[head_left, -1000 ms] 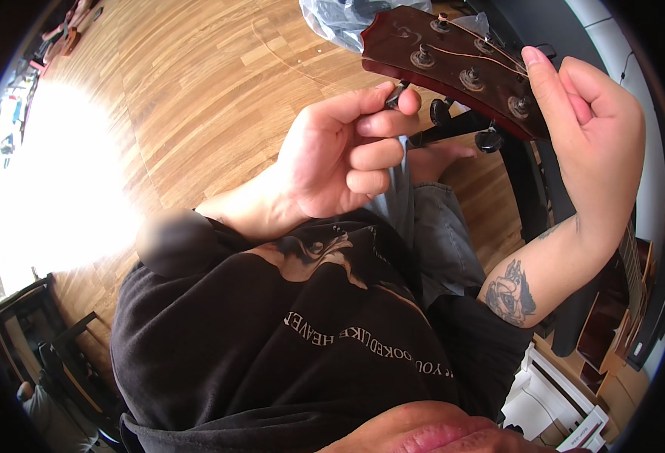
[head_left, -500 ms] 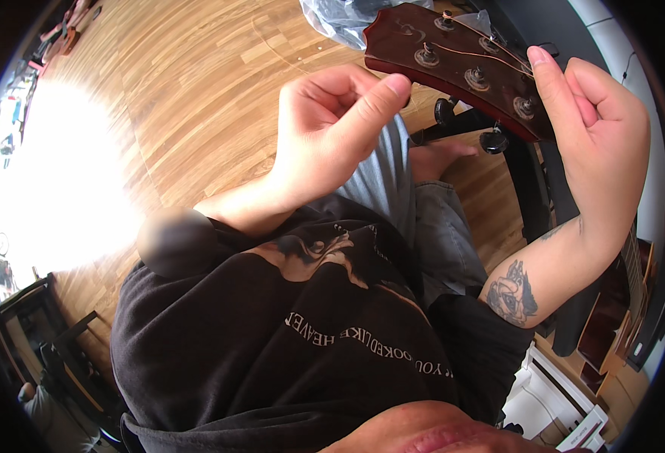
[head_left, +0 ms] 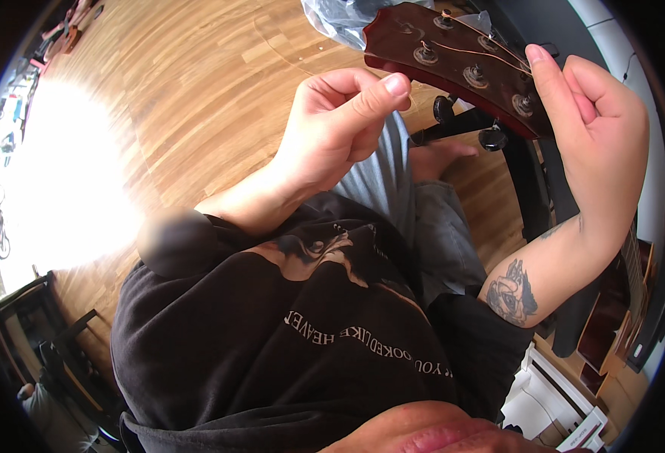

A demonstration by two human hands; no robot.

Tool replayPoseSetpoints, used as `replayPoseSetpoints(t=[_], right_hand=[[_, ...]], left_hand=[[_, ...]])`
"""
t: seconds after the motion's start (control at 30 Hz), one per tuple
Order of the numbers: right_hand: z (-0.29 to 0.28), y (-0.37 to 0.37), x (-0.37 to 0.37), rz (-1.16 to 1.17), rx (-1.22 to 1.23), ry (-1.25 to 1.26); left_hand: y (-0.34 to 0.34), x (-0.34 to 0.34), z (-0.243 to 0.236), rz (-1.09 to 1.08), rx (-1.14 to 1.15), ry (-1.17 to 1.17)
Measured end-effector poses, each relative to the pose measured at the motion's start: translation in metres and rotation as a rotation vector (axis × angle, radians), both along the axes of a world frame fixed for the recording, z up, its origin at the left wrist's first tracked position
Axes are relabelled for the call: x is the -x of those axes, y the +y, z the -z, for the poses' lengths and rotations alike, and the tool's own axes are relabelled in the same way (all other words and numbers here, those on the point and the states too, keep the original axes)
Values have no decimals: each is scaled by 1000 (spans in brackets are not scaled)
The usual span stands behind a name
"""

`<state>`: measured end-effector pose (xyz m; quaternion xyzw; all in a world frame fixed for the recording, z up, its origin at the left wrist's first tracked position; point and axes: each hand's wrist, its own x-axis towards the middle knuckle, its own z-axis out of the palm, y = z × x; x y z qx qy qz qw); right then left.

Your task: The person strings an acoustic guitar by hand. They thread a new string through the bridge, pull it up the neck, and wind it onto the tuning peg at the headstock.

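A dark reddish-brown guitar headstock (head_left: pixel 453 64) tilts across the upper right, carrying several metal tuning posts. Copper-coloured strings (head_left: pixel 477 50) run from two of the posts toward my right hand (head_left: pixel 600 102). That hand is closed at the headstock's right end, thumb extended and pressing a string against the fingers; the exact contact is partly hidden. At the headstock's near edge, my left hand (head_left: pixel 340 124) pinches a tuning peg button, mostly covered by thumb and curled forefinger. Two black tuning peg buttons, the left one (head_left: pixel 443 109) and the right one (head_left: pixel 492 139), stick out beside it, untouched.
Clear plastic wrapping (head_left: pixel 340 23) lies beyond the headstock on the wooden floor (head_left: pixel 196 90). A black stand-like frame (head_left: pixel 525 181) is below the guitar. Another guitar (head_left: pixel 612 325) stands at right, above a white drawer unit (head_left: pixel 544 400). Dark furniture (head_left: pixel 53 340) is at lower left.
My left hand has rolled at the wrist, its knuckles shifting right while the thumb stays by the peg button. My right hand and the headstock have barely moved.
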<state>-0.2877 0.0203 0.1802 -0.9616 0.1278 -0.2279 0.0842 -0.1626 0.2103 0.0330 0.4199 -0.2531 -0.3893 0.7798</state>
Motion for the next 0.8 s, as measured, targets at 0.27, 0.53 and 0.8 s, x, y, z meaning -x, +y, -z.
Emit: replayPoseSetpoints(t=[0.27,0.53,0.8], right_hand=[[-1,0,1,6,-12,2],[0,1,-1,-8,-30,-11],[-4,2,-1,-93,-201,-10]], left_hand=[[4,-2,-9,347,156,490],[-4,-2,9,333,179,549],[-5,2,0,-366,16,-402]])
